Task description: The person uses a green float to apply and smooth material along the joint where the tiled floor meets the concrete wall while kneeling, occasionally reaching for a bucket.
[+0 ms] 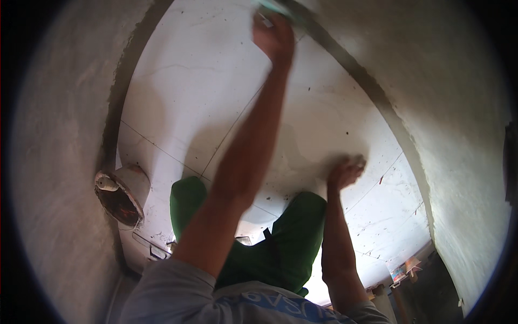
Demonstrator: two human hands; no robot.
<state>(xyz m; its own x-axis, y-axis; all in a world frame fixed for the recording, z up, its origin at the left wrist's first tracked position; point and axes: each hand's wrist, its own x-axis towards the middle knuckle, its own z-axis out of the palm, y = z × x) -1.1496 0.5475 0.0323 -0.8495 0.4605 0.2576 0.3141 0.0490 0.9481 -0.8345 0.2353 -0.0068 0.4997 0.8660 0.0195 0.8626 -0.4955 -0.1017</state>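
My left arm stretches far forward, and my left hand [274,36] is closed round a pale green thing [275,6] at the top edge, by the foot of the right wall. That thing is blurred and partly cut off, so its kind does not show; a small white bit [266,21] shows by the fingers. My right hand [347,170] is low over the pale tiled floor [216,59], right of my knee, its fingers curled in. Whatever it may hold is hidden.
A bucket [132,186] with a dirty rim and dark inside lies at the left wall. Grey plaster walls [464,108] rise on both sides, with a dark band at their base. Dark specks dot the floor. Small items [406,270] lie at the lower right. My green-trousered knees [299,227] are bent.
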